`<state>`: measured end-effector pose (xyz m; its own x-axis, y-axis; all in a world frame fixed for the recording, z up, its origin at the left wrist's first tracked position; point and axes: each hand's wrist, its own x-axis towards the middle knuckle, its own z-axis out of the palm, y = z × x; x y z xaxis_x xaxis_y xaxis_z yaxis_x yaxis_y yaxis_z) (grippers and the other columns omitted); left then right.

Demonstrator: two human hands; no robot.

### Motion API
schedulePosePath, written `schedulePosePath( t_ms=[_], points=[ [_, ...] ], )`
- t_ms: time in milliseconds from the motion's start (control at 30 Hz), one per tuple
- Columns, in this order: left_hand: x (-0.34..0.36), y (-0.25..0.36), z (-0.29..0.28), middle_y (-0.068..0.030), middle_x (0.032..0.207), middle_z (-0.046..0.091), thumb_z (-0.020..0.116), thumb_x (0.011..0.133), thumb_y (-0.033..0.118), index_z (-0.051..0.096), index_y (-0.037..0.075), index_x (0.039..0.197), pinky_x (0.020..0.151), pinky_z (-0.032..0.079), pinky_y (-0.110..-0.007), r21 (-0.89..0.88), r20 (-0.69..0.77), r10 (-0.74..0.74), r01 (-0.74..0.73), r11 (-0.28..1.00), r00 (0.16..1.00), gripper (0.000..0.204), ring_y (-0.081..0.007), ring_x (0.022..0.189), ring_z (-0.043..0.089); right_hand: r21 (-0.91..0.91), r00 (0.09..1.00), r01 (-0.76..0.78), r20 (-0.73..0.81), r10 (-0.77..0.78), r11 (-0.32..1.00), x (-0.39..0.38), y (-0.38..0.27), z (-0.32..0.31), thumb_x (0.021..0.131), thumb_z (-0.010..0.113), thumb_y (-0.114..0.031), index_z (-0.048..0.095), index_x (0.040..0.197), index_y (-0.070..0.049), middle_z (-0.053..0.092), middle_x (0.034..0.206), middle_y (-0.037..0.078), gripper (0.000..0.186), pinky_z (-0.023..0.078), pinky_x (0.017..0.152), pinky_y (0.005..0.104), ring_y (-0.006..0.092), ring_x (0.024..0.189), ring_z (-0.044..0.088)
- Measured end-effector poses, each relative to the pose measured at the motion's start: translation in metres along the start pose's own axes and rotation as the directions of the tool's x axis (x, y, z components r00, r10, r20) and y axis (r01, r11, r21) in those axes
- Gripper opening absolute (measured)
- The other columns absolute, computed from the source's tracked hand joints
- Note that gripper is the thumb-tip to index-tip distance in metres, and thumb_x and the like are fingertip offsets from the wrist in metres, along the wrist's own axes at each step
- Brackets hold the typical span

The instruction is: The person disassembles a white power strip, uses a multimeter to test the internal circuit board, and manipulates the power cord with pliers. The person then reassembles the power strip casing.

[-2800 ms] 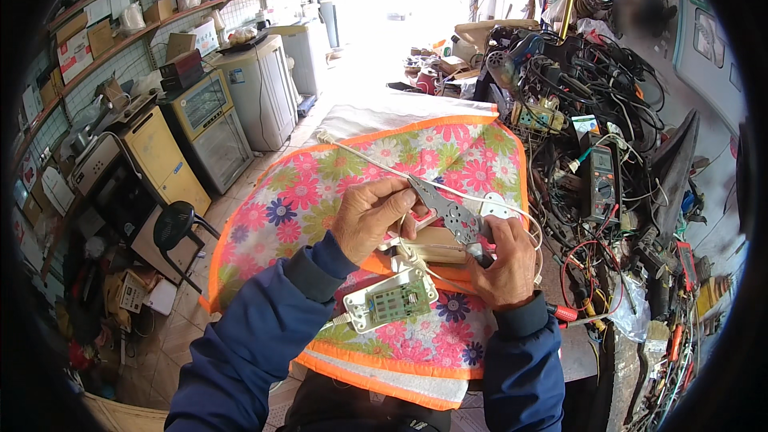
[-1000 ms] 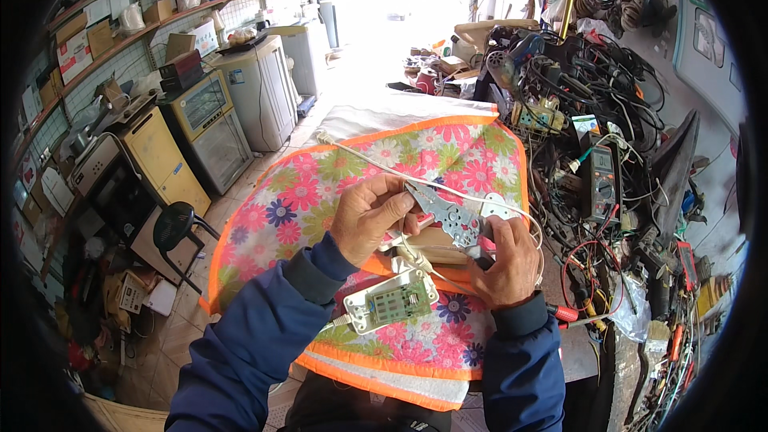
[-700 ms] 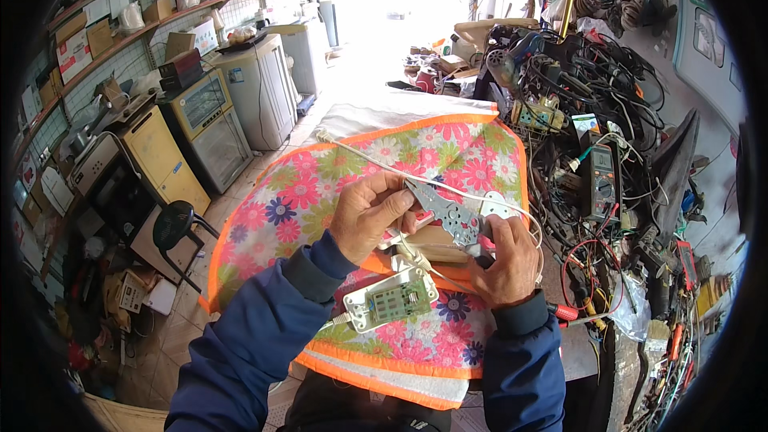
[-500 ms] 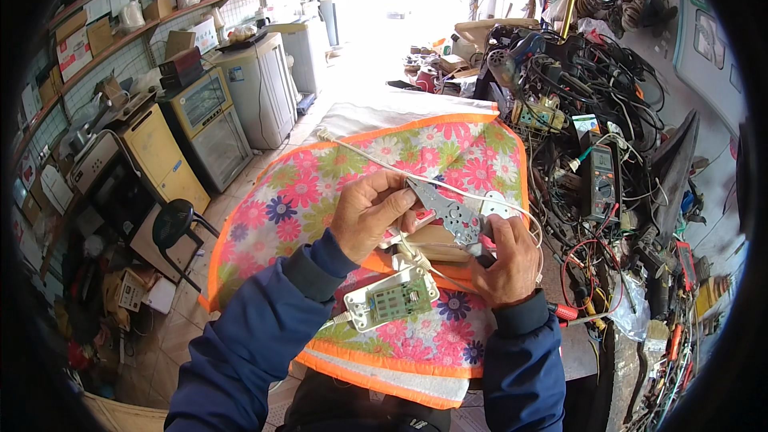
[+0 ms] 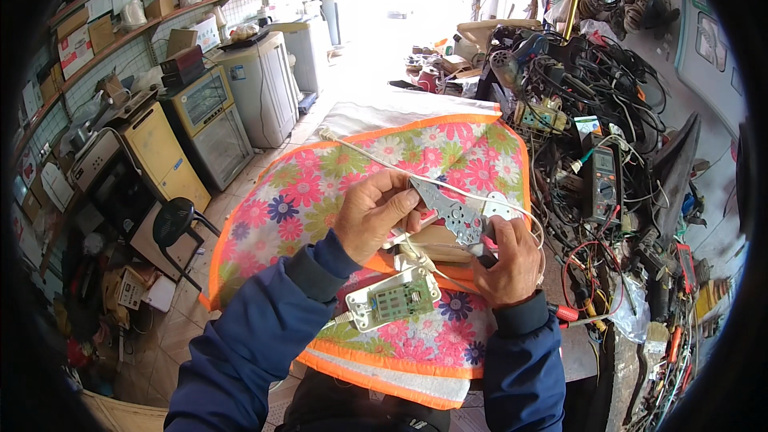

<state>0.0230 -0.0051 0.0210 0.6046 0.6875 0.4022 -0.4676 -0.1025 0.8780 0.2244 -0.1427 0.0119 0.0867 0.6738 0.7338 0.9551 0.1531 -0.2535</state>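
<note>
Black chair (image 5: 172, 224) far left on floor. Floral cloth (image 5: 320, 184) covers bench. Left hand (image 5: 374, 212) above cloth, grip pinching left end of perforated metal plate (image 5: 456, 212). Open white case with green circuit board (image 5: 394, 300) lies below on cloth. Right hand (image 5: 506, 264), grip clenched on red-handled tool at plate. Multimeter (image 5: 602, 184) among tangled wires, right.

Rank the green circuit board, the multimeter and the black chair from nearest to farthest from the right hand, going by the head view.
From the right hand:
1. Green circuit board, just left, on the cloth.
2. Multimeter, upper right among cables.
3. Black chair, far left on the floor.
</note>
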Motion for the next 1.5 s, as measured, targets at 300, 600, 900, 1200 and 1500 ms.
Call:
schedulePosePath(
  t_ms=[300, 600, 900, 1200, 1500],
  points=[
    [-0.003, 0.021, 0.012, -0.0025, 0.081, 0.062, 0.064, 0.1, 0.024, 0.062, 0.0, 0.104, 0.059, 0.043, -0.023, 0.041, 0.081, -0.088, 0.085, 0.996, 0.993, 0.024, -0.0081, 0.07, 0.057, 0.049, 0.999, -0.038, 0.038, 0.036, 0.998, -0.003, 0.005, 0.003, 0.067, 0.078, -0.007, 0.058, 0.112, -0.004, 0.057, 0.09, 0.015, 0.049, 0.049, 0.068, 0.0446, 0.0369, 0.081, 0.06],
    [-0.005, 0.017, 0.016, 0.0096, 0.078, 0.055, 0.075, 0.094, 0.02, 0.066, 0.005, 0.098, 0.058, 0.036, -0.02, 0.187, 0.017, -0.028, 0.024, 0.982, 0.999, 0.018, 0.0, 0.068, 0.042, 0.297, 0.976, -0.165, 0.188, 0.112, 0.941, 0.0, -0.006, 0.002, 0.07, 0.076, -0.006, 0.061, 0.113, 0.0, 0.06, 0.088, 0.017, 0.046, 0.051, 0.068, 0.0436, 0.0371, 0.077, 0.063],
    [-0.005, 0.011, 0.021, 0.0118, 0.071, 0.038, 0.078, 0.091, 0.019, 0.055, 0.01, 0.078, 0.054, 0.029, -0.02, 0.305, -0.078, 0.116, -0.087, 0.948, 0.99, 0.029, -0.0011, 0.065, 0.032, 0.523, 0.924, -0.355, 0.319, 0.209, 0.775, -0.002, -0.022, 0.009, 0.078, 0.075, -0.006, 0.065, 0.108, 0.002, 0.069, 0.09, 0.017, 0.033, 0.054, 0.074, 0.0359, 0.0278, 0.082, 0.07],
    [0.001, -0.002, 0.005, 0.0083, 0.069, 0.039, 0.083, 0.087, 0.013, 0.035, 0.015, 0.073, 0.055, 0.03, -0.021, 0.332, -0.177, 0.134, -0.069, 0.941, 0.975, 0.049, -0.0016, 0.065, 0.033, 0.672, 0.845, -0.482, 0.187, 0.501, 0.563, -0.005, -0.026, 0.011, 0.093, 0.071, -0.018, 0.061, 0.105, 0.002, 0.051, 0.074, -0.003, 0.026, 0.039, 0.059, 0.0257, 0.0075, 0.067, 0.043],
    [0.003, 0.007, 0.007, -0.002, 0.084, 0.056, 0.043, 0.099, 0.022, 0.053, 0.001, 0.118, 0.06, 0.036, -0.022, -0.1, -0.051, -0.058, 0.053, 0.994, 0.997, 0.031, -0.0054, 0.068, 0.044, 0.632, 0.789, -0.559, 0.206, 0.579, 0.537, 0.004, -0.006, 0.003, 0.095, 0.07, -0.019, 0.062, 0.107, 0.004, 0.059, 0.08, -0.001, 0.027, 0.045, 0.065, 0.0252, 0.0079, 0.073, 0.053]
  ],
)
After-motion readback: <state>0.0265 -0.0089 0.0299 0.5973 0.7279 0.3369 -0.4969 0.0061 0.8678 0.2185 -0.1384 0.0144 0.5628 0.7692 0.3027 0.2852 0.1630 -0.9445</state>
